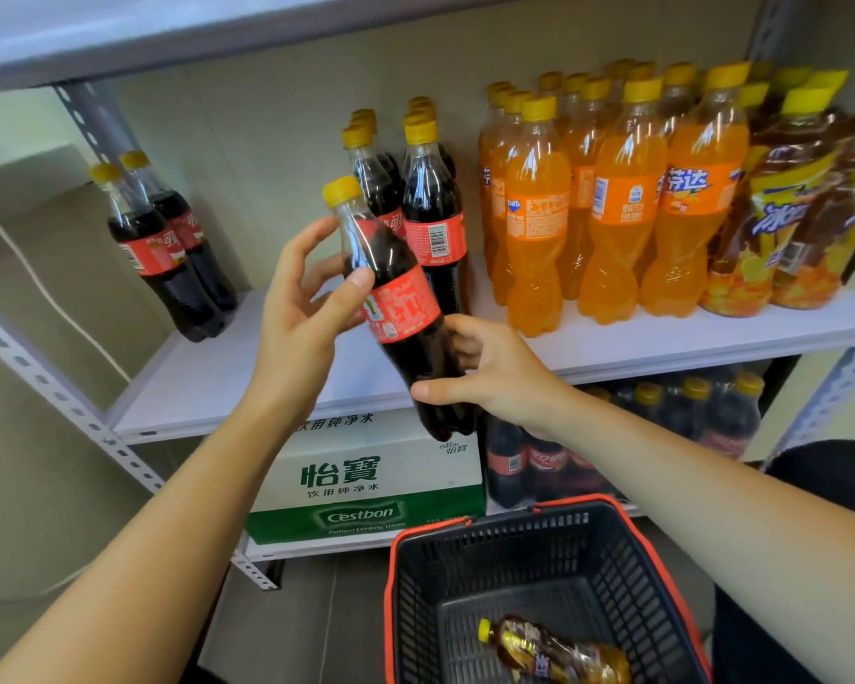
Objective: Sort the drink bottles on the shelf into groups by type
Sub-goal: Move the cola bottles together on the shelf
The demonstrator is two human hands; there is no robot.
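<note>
Head view: left hand [297, 308] and right hand [489, 372] both grip the tilted cola bottle [401, 298] at the shelf [208, 382] front edge; open board to its left.

Nearest cola bottle [401, 308]: dark brown drink, yellow cap, red label w/ white marks. Orange soda bottles [623, 199]: bright orange, yellow caps. Tea bottles [790, 199]: brown, labels yellow & purple. Basket [637, 599]: black grid w/ red rim. Box [366, 476]: white & green, green letters
</note>
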